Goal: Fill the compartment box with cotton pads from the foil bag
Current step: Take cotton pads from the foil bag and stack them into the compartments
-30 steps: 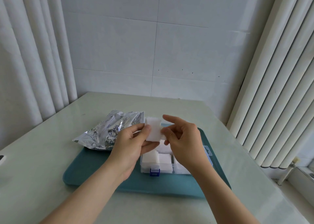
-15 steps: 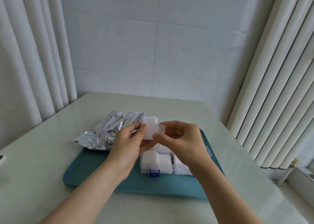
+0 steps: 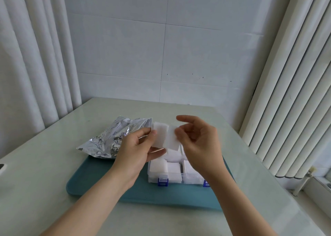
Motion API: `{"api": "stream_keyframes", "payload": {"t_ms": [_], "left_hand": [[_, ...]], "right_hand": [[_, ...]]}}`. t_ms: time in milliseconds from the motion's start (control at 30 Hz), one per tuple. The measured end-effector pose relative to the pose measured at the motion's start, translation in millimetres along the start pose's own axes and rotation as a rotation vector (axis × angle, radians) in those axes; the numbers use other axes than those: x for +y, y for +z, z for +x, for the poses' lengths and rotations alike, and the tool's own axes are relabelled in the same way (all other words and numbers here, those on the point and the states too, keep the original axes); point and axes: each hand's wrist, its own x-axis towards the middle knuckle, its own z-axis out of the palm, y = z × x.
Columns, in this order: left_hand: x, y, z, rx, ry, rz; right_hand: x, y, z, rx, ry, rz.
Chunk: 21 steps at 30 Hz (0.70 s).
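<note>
My left hand pinches a small stack of white cotton pads by its left edge, held in the air above the box. My right hand pinches one pad at its right edge, drawn partly off the stack toward the right. Below them the clear compartment box with blue latches sits on the tray, its visible compartments holding white pads. The crumpled silver foil bag lies to the left, behind my left hand.
A teal tray carries the box and part of the bag on a pale green table. Curtains hang at the left, vertical blinds at the right, a tiled wall behind.
My right hand has slid one pad sideways off the stack to the right, so two overlapping pads now show. Both hands stay above the box.
</note>
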Motion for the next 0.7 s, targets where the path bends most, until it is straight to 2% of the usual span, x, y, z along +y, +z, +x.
{"api": "stream_keyframes", "payload": {"t_ms": [333,467,700], "left_hand": [[3,6,-6,-0.168,-0.19,-0.157],[3,5,-5,-0.181,-0.198,-0.161],[2,5,-3,-0.183,-0.221,-0.235]], "right_hand": [[3,12,-7,0.108,0.013,-0.094],[8,16,-5,0.132,-0.065,-0.13],[23,21,-7,0.034,-0.191,-0.391]]}}
